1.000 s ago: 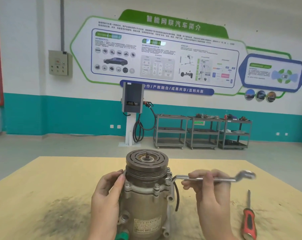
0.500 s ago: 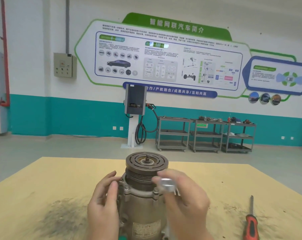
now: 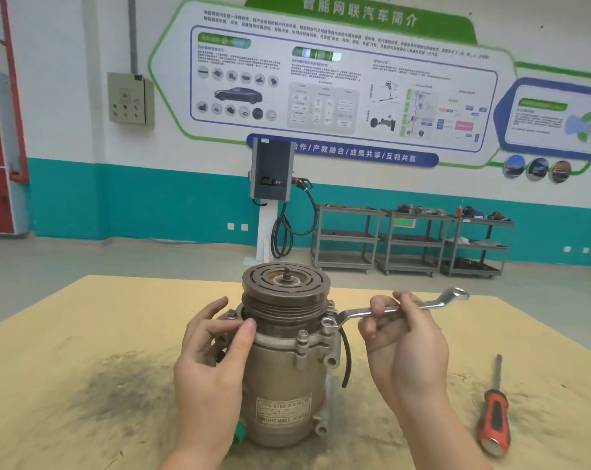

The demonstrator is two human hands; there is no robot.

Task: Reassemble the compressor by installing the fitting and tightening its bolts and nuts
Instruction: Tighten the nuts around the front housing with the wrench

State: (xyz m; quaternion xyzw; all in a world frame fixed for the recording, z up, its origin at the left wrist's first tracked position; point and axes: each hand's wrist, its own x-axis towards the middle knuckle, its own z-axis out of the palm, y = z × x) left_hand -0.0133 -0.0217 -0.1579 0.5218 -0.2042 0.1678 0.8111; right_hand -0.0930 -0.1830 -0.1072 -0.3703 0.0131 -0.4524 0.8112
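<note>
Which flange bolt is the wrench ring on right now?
The right-side bolt, ringed by the wrench; the front bolt and left bolt stand bare.

Automotive training workshop: wall charger (image 3: 271,171), parts carts (image 3: 411,240), car poster (image 3: 324,79)

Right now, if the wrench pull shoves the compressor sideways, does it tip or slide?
Probably heavy: the compressor looks all metal. It stands on end, taller than wide, so a high pull from the wrench might tip it. The left hand bracing it should help.
</note>
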